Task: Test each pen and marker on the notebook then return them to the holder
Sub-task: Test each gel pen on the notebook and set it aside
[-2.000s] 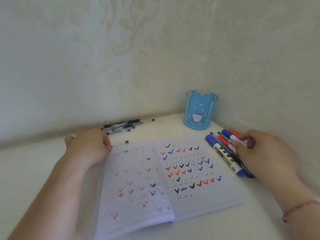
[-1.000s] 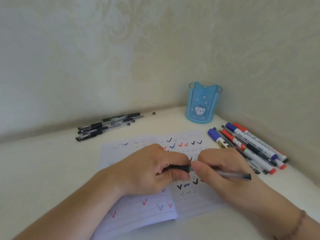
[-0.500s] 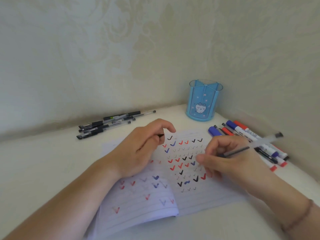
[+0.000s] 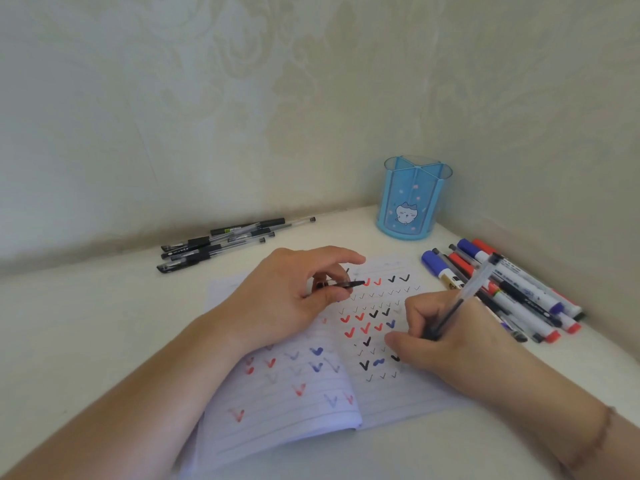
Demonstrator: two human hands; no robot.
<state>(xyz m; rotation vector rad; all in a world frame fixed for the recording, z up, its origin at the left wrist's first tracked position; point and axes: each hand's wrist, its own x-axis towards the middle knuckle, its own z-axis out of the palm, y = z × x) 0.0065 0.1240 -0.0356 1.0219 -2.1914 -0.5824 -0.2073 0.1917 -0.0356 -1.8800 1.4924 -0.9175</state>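
Observation:
An open lined notebook [image 4: 298, 403] full of red, blue and black check marks lies in front of me. My right hand [image 4: 446, 337] grips a clear black-ink pen [image 4: 474, 289] in a writing hold, its tip down on the right page and hidden by my fingers. My left hand [image 4: 287, 299] rests on the left page and holds the pen's black cap [image 4: 346, 284] between thumb and fingers. The blue translucent holder [image 4: 412, 199] with a cat picture stands in the back corner with nothing visible in it.
Several black pens [image 4: 221, 244] lie in a bunch at the back left near the wall. Several markers and pens [image 4: 512, 292] with blue, red and black caps lie right of the notebook. Walls close off the back and right side of the white table [image 4: 86, 323].
My right hand took a pen from the right pile, both hands pulled its cap off over the notebook, and the right hand has now lowered the pen tip onto the right page.

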